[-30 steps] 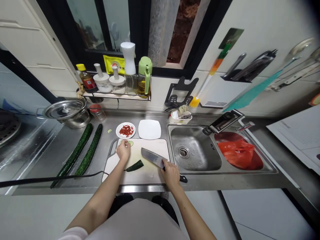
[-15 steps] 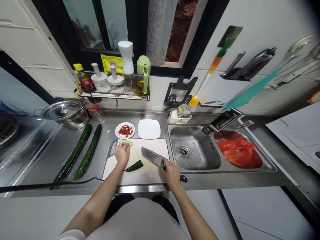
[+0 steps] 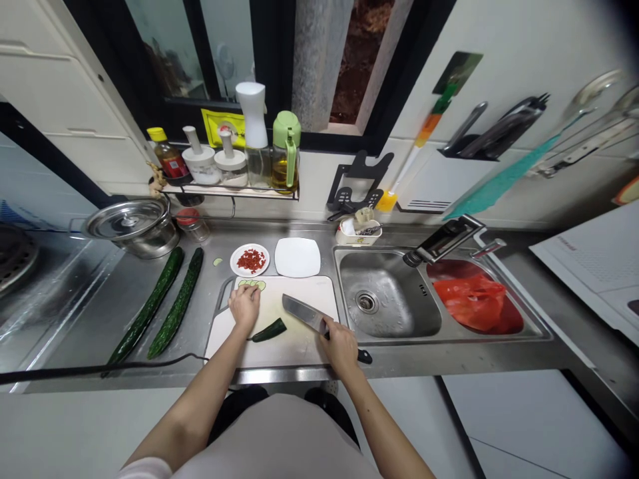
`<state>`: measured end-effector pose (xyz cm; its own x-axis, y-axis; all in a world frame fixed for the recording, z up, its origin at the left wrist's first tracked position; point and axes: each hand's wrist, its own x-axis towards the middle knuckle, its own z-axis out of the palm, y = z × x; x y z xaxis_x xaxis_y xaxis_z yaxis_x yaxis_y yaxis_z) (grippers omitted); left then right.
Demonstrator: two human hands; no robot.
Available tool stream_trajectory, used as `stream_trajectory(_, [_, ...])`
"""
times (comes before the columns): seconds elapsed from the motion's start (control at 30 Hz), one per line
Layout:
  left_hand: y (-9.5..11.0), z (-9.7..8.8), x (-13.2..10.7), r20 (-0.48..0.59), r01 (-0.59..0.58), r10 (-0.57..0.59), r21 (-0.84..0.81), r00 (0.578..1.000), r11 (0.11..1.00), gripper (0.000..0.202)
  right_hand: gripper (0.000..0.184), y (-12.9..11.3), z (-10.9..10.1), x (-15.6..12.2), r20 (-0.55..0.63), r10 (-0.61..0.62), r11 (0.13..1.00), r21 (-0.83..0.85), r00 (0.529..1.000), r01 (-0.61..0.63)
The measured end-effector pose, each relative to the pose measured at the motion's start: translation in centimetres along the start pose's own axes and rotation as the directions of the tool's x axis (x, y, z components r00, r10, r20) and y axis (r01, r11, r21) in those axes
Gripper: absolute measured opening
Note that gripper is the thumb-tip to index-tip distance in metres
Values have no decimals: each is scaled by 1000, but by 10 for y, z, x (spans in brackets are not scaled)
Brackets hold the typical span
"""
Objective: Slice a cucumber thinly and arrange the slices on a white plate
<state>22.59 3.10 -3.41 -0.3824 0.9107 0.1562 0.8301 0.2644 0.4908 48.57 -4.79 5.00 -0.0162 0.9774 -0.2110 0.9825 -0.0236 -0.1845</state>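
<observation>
My left hand is at the upper left of the white cutting board, its fingers bent together at a short row of thin cucumber slices. The fingers partly hide the slices. In my right hand is a kitchen knife with a black handle; its blade points up and left over the board. Between the two hands lies a cut piece of dark green cucumber, touched by neither.
Two whole cucumbers lie left of the board. Behind it stand a plate of red berries and a white square plate. A sink is at the right, a lidded pot at the far left. A black cord crosses the front edge.
</observation>
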Motion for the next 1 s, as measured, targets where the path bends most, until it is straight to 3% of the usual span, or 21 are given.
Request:
stream_trajectory(0.2, [4,-7,-17,-27,-28,26,-106,999,994,24,38,0,1,0,20,-2,1000,2,1000,2])
stream_trajectory(0.4, [0,-15,-46,49,-163,180,-245,982,956,25,35,-1,0,2,16,12,1000,14,1000,-12])
stream_trajectory(0.67, [-2,-34,-69,212,-308,368,-271,905,912,30,34,-5,1,2,24,-8,1000,23,1000,8])
stream_trajectory(0.83, [-3,-39,-77,284,-427,501,-285,817,858,42,36,-11,3,1,13,-11,999,53,1000,10])
stream_trajectory(1.0, [-4,-33,-80,283,-433,509,-289,813,854,37,26,-20,5,1,64,-8,998,66,998,4])
